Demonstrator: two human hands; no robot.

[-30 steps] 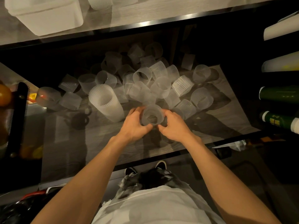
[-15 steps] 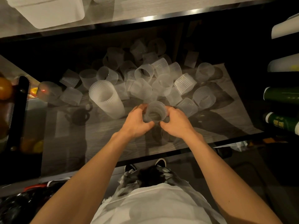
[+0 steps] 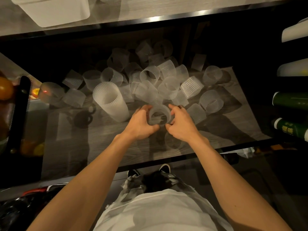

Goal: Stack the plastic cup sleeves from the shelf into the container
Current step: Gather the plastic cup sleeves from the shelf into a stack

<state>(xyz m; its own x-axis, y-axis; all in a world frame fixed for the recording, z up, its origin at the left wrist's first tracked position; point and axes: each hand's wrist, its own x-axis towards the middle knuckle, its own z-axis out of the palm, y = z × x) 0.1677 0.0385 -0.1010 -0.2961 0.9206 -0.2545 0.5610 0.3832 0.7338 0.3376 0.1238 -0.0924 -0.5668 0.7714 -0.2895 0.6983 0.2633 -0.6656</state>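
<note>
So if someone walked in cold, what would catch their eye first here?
The jumble of ribbed cup sleeves heaped mid-shelf draws the eye first. Just nearer, the left hand and right hand hold a single sleeve. A tall stack stands left of them, and the white container sits top left.

The sleeve (image 3: 159, 115) between the left hand (image 3: 141, 125) and the right hand (image 3: 180, 125) is thin translucent plastic, frosted and finely ribbed — so are the loose sleeves (image 3: 191, 86) and the tall stack (image 3: 110, 104). The shelf (image 3: 106, 144) shows matt grey wood grain. The container (image 3: 55, 12) looks like smooth, matt white plastic; the counter edge (image 3: 166, 18) — bright, glossy metal. The shirt (image 3: 158, 212) is white cloth.
</note>
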